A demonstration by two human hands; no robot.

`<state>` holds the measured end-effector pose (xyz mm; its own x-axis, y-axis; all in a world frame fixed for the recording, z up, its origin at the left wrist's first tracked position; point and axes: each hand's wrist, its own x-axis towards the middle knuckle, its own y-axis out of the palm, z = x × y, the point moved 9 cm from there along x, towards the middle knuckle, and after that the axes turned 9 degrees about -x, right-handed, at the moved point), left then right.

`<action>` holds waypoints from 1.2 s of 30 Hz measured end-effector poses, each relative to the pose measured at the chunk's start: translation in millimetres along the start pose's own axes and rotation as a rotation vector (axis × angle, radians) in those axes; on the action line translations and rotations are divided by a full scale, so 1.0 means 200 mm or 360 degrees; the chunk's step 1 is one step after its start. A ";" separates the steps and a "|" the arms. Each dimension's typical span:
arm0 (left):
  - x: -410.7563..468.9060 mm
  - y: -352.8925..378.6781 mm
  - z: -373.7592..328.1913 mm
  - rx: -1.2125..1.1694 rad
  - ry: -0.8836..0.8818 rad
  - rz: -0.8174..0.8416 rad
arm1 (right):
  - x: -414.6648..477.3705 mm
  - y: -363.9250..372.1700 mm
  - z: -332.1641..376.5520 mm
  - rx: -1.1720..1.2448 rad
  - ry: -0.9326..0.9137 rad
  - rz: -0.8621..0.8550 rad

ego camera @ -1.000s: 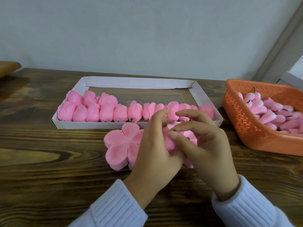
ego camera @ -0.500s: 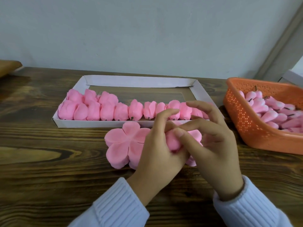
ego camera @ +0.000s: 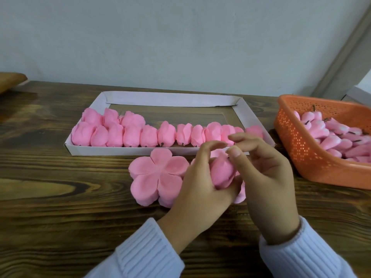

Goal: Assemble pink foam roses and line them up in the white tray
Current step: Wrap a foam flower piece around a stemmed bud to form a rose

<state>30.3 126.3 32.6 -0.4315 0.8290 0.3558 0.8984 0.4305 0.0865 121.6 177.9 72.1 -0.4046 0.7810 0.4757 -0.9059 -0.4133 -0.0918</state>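
Head view shows the left hand curled round a half-wrapped rose just before the white tray while the right hand seems to pinch its top petal with narrowed fingers (contact partly hidden); a loosened grip could let the foam spring open

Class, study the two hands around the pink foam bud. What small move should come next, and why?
Probably smooth the petals closed with the right hand: the left hand grips the foam rose, the right thumb touches its top, and it is not yet in the white tray.
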 end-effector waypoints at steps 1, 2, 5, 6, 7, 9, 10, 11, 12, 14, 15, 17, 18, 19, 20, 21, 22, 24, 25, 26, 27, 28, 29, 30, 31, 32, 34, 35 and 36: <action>0.00 0.00 0.00 -0.0040 -0.0002 -0.0001 | 0.00 0.01 0.00 0.0013 0.0018 0.0030; 0.00 0.00 -0.01 -0.0093 0.0010 -0.0003 | 0.00 0.03 -0.01 0.0024 0.0037 0.0101; 0.00 0.01 -0.05 -0.0305 0.0026 -0.0028 | -0.04 0.14 -0.04 0.0017 0.0176 0.0479; 0.00 0.01 -0.05 -0.0394 -0.0006 -0.0098 | -0.06 0.17 -0.06 0.0022 0.0244 0.0577; 0.00 0.00 -0.04 -0.0458 -0.0030 -0.0212 | -0.08 0.20 -0.08 0.0030 0.0290 0.0636; 0.01 -0.01 -0.01 -0.0599 -0.0027 -0.0320 | -0.08 0.21 -0.09 0.0048 0.0312 0.0641; 0.01 -0.01 0.01 -0.0670 -0.0057 -0.0304 | -0.08 0.21 -0.08 0.0052 0.0290 0.0621; 0.00 0.00 0.01 -0.0621 -0.0096 -0.0228 | -0.08 0.20 -0.07 0.0048 0.0248 0.0597; 0.00 -0.01 -0.01 -0.0460 -0.0040 -0.0132 | -0.07 0.20 -0.06 0.0036 0.0192 0.0565; -0.01 -0.01 -0.03 -0.0042 0.0027 0.0044 | -0.07 0.16 -0.03 0.0014 0.0086 0.0433; -0.01 0.00 -0.02 0.0095 0.0001 0.0123 | -0.06 0.13 -0.03 0.0013 0.0054 0.0325; -0.01 0.02 -0.01 0.0187 -0.0126 0.0370 | -0.04 0.05 -0.04 0.0037 0.0041 0.0086; 0.00 0.02 0.00 0.0164 -0.0225 0.0521 | -0.03 0.00 -0.05 0.0043 0.0055 -0.0019; 0.01 -0.01 0.00 0.0117 -0.0328 0.0637 | -0.02 -0.04 -0.06 0.0026 0.0074 -0.0099; 0.04 -0.07 -0.02 0.0034 -0.0382 0.0655 | -0.01 -0.07 -0.07 -0.0010 0.0093 -0.0152; 0.08 -0.15 -0.05 -0.0058 -0.0368 0.0546 | 0.00 -0.10 -0.08 -0.0038 0.0123 -0.0183; 0.13 -0.27 -0.08 -0.0125 -0.0322 0.0322 | 0.00 -0.11 -0.10 -0.0044 0.0163 -0.0193; 0.17 -0.54 -0.11 -0.0088 -0.0256 -0.0310 | 0.01 -0.12 -0.12 -0.0028 0.0220 -0.0174; 0.16 -0.66 -0.12 0.0024 -0.0208 -0.0592 | 0.01 -0.11 -0.13 -0.0034 0.0227 -0.0159; 0.15 -0.74 -0.13 0.0188 -0.0165 -0.0794 | 0.01 -0.11 -0.13 -0.0044 0.0225 -0.0143; 0.13 -0.79 -0.13 0.0354 -0.0156 -0.0898 | 0.01 -0.10 -0.13 -0.0042 0.0227 -0.0124; 0.13 -0.82 -0.13 0.0521 -0.0175 -0.0912 | 0.01 -0.09 -0.14 -0.0029 0.0234 -0.0105; 0.13 -0.82 -0.12 0.0696 -0.0211 -0.0864 | 0.01 -0.08 -0.14 -0.0010 0.0246 -0.0087; 0.14 -0.80 -0.10 0.0882 -0.0242 -0.0778 | 0.00 -0.08 -0.15 0.0003 0.0255 -0.0071; 0.14 -0.77 -0.08 0.1062 -0.0273 -0.0671 | 0.00 -0.07 -0.15 0.0012 0.0261 -0.0053; 0.14 -0.74 -0.05 0.1217 -0.0308 -0.0566 | 0.00 -0.06 -0.15 0.0014 0.0260 -0.0037; 0.13 -0.69 -0.02 0.1418 -0.0374 -0.0429 | 0.00 -0.05 -0.15 -0.0005 0.0244 -0.0009; 0.13 -0.68 -0.02 0.1473 -0.0386 -0.0404 | 0.00 -0.04 -0.14 -0.0033 0.0228 0.0005; 0.12 -0.67 -0.02 0.1500 -0.0386 -0.0399 | 0.00 -0.04 -0.13 -0.0068 0.0210 0.0019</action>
<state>-101.1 87.2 34.2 -0.6987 0.6807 0.2201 0.3933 0.6226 -0.6766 125.8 193.1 49.0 -0.4256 0.8323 0.3552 -0.9044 -0.4047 -0.1353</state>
